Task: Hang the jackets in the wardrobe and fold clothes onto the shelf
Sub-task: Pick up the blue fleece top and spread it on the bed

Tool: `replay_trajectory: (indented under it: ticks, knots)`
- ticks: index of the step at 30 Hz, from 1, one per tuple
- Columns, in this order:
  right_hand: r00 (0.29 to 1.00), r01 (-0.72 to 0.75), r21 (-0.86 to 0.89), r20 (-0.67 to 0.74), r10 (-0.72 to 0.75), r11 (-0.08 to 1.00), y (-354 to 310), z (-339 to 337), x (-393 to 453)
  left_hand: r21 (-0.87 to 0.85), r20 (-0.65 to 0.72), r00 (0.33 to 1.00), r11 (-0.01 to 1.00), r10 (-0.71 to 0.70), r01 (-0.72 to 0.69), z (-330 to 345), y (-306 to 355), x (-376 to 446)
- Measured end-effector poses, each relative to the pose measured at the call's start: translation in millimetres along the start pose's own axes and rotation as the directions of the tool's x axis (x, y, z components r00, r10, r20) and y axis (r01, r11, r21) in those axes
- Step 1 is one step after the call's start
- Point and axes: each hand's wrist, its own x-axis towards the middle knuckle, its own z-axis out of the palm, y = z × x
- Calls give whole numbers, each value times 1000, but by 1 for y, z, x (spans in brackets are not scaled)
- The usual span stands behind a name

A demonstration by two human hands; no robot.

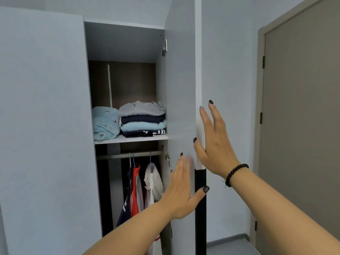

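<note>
Both hands lie flat, fingers straight, on the open wardrobe door [181, 89]: left hand [181, 188] low, right hand [214, 142] at its edge. Folded clothes [142, 119] fill the shelf [131, 139]; jackets [139, 186] hang below, left of both grips.

The light is soft and even with a cool blue look, the bottom of the wardrobe [110, 190] is dark and shadowy, the left hand [181, 188] has blurry fingertips, and straight lines bend near the edges.
</note>
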Motion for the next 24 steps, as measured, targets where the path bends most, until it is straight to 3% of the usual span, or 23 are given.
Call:
replay_trajectory:
  ticks: [3,5,9,18,24]
  knots:
    - [966,-137,116,237,106,984,20,-3,-1,34,16,995,995,-99,99,20,12,4]
    - [954,-136,126,284,96,983,27,-3,-1,36,-9,983,983,-181,181,29,14,6]
    - [948,-115,159,312,61,980,28,3,-3,-1,-48,975,976,-217,218,35,11,6]
    - [927,6,255,360,-101,967,12,36,-4,-135,-81,987,983,-137,125,21,-20,-15]
    - [936,95,354,287,-204,930,0,74,3,-219,-97,987,970,-131,107,0,-47,-28]
